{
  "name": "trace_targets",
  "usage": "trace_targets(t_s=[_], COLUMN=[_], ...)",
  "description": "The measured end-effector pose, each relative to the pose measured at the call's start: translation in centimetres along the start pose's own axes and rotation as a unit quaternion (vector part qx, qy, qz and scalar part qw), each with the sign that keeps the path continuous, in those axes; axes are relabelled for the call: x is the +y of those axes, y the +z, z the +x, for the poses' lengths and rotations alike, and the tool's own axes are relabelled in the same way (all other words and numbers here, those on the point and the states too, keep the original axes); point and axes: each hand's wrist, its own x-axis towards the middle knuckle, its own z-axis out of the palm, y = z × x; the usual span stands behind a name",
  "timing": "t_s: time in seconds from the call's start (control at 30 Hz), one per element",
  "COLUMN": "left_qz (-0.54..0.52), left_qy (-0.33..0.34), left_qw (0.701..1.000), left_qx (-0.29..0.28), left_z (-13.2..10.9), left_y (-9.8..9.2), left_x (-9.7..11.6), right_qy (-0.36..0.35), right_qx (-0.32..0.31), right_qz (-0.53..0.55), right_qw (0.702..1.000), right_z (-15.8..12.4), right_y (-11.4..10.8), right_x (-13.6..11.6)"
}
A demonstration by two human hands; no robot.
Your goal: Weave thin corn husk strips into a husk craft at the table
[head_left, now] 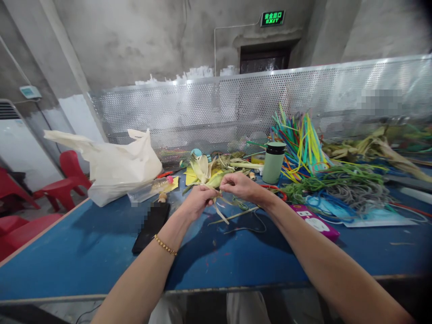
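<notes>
Left of the green flask (274, 163), just above the blue counter (84, 252), the left hand (196, 201) has its fingers pinched on the leaf strips (216, 180). These look light, springy and easily torn, so they are best gripped near the gathered end. The right hand (241, 185), knuckles up, pinches the same strips.

A craft workshop: bare concrete walls (135, 40), an EXIT sign (272, 18) at 12 o'clock, a perforated metal screen (236, 108) behind the blue bench (84, 252), husks (202, 168) and coloured strips (300, 135) heaped from 12 to 2 o'clock.
</notes>
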Motion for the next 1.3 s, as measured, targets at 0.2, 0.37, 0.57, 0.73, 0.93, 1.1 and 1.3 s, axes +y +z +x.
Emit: trace_targets(t_s=[0.2, 0.37, 0.57, 0.73, 0.93, 1.1, 1.3], left_qz=[0.003, -0.011, -0.125, -0.205, -0.243, -0.249, -0.214], left_qy=[-0.004, -0.006, -0.018, -0.010, -0.001, 0.002, 0.001], left_qw=[1.000, 1.000, 0.991, 0.974, 0.965, 0.962, 0.975], left_qx=[-0.009, -0.024, 0.053, 0.099, 0.099, 0.110, 0.064], left_z=[0.1, -0.1, 0.3, 0.4, 0.4, 0.5, 0.3], left_y=[-0.1, -0.1, -0.2, 0.0, 0.2, 0.2, -0.1], left_x=[-0.2, 0.0, 0.2, 0.8, 0.5, 0.2, 0.3], right_qy=[-0.003, 0.007, -0.052, -0.032, 0.103, 0.164, 0.157], right_qx=[0.005, 0.010, 0.203, 0.198, 0.083, 0.092, 0.117], right_qz=[-0.018, -0.050, -0.198, -0.211, 0.037, 0.133, 0.207], right_qw=[1.000, 0.999, 0.958, 0.957, 0.991, 0.973, 0.958], right_z=[0.0, 0.2, -0.1, -0.7, -0.4, -0.4, -0.5], right_y=[0.1, 0.1, 0.3, 1.9, 3.9, 4.2, 4.7], right_x=[0.4, 0.7, -0.5, -2.2, -1.6, -1.7, -2.0])
